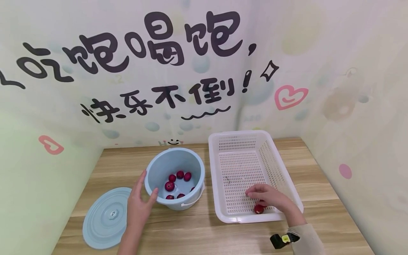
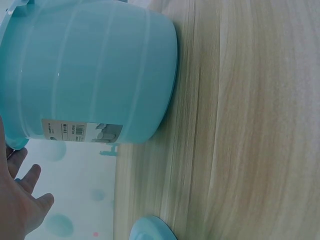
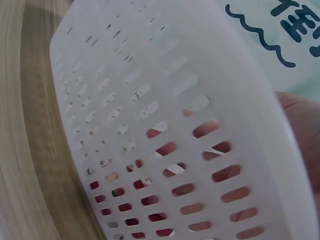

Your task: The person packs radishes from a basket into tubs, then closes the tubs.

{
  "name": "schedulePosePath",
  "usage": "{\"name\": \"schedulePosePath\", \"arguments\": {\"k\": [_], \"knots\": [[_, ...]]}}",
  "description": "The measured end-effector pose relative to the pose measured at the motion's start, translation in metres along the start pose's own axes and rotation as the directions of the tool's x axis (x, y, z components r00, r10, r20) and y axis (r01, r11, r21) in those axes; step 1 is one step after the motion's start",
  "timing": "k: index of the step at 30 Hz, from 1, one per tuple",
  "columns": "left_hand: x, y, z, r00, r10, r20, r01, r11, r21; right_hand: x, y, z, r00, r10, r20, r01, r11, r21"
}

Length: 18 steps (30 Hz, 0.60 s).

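Small round dark-red fruits (image 1: 169,186) lie in the bottom of a light-blue bucket (image 1: 174,204); their exact kind is not clear. My left hand (image 1: 139,203) is at the bucket's left side, fingers spread along the rim; in the left wrist view, the fingers look loosely extended. To the right, my right hand (image 1: 269,196) reaches into a white plastic basket (image 1: 220,177), thumb and fingers apart. A red fruit (image 1: 259,209) lies just below that hand. Through the basket's slots in the right wrist view, more red (image 3: 157,216) shows, partly hidden.
A round light-blue lid (image 1: 103,219) lies on the wooden table (image 1: 191,233) at left. The bucket's white handle (image 1: 194,202) hangs at its front. Behind the table stands a wall (image 1: 197,117) with black lettering. A black strap (image 1: 282,240) is on the right wrist.
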<state>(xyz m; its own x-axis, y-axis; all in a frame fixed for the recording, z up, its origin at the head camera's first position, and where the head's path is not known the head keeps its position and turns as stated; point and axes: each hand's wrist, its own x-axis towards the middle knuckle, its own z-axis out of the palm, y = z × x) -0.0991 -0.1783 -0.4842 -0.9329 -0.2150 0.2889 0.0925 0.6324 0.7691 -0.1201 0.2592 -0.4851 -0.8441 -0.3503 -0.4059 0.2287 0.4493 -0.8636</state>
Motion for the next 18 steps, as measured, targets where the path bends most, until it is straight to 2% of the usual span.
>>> {"name": "schedulePosePath", "arguments": {"k": [7,13,16,18], "knots": [[0.0,0.001,-0.001,1.0,-0.004,0.007,0.004,1.0,0.006,-0.007,0.002,-0.002,0.994,-0.046,0.102,0.06,0.988,-0.14],[0.0,0.002,-0.002,1.0,-0.009,0.006,0.009,1.0,0.012,-0.009,0.013,-0.005,0.99,-0.05,0.129,0.06,0.996,-0.073],[0.0,0.001,-0.002,1.0,-0.011,0.011,0.011,1.0,0.009,-0.007,0.015,-0.006,0.985,-0.061,0.161,0.073,0.995,-0.074],[0.0,0.0,-0.001,1.0,-0.012,0.015,0.012,1.0,0.008,-0.004,0.014,-0.005,0.98,-0.069,0.184,0.09,0.99,-0.111]]}}
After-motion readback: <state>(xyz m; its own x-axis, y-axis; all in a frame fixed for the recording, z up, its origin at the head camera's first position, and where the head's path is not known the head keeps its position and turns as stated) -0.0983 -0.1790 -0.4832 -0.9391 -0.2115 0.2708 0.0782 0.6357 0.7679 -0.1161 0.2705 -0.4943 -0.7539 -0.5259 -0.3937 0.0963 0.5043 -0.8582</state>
